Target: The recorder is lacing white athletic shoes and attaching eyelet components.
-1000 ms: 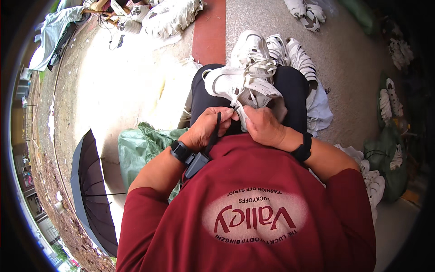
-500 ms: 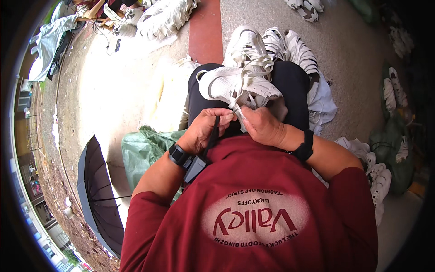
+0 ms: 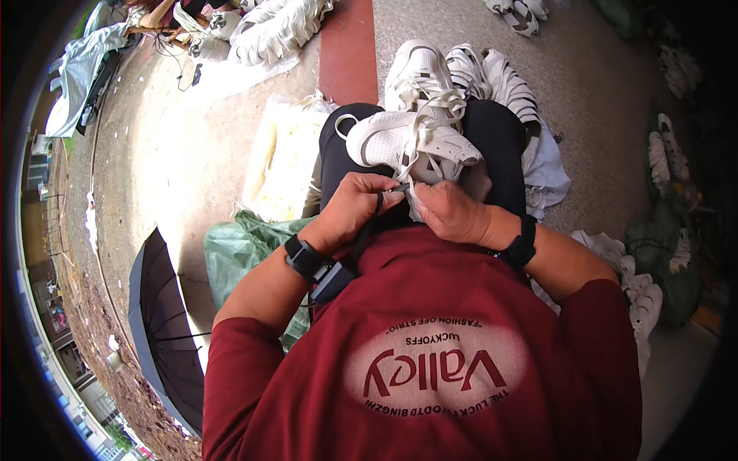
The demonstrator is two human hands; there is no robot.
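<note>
Across my lap lies a white sneaker (image 3: 377, 140) on its side, its pale laces (image 3: 420, 142) loosely threaded. My left hand (image 3: 355, 206) is closed in a pinch at the sneaker's near edge, with a small dark thing (image 3: 400, 187) at its fingertips; its kind is too small to tell. A black strap runs through that hand's palm. Close beside it, my right hand (image 3: 455, 213) grips the near part of the sneaker, thumb toward the left hand. What lies under its fingers is hidden. A second white sneaker (image 3: 419, 69) rests beyond, toward my knees.
More white shoes (image 3: 507, 84) sit past my right knee, others (image 3: 644, 303) at the right. Left of my legs are a pale bundle (image 3: 280, 165), a green plastic sack (image 3: 238, 250) and an open dark umbrella (image 3: 163, 323). Rows of shoes (image 3: 280, 31) lie far left, near another person's arm (image 3: 159, 14).
My left fingertips have moved slightly up and right, closer to the right thumb. The sneaker has shifted a little to the right.
</note>
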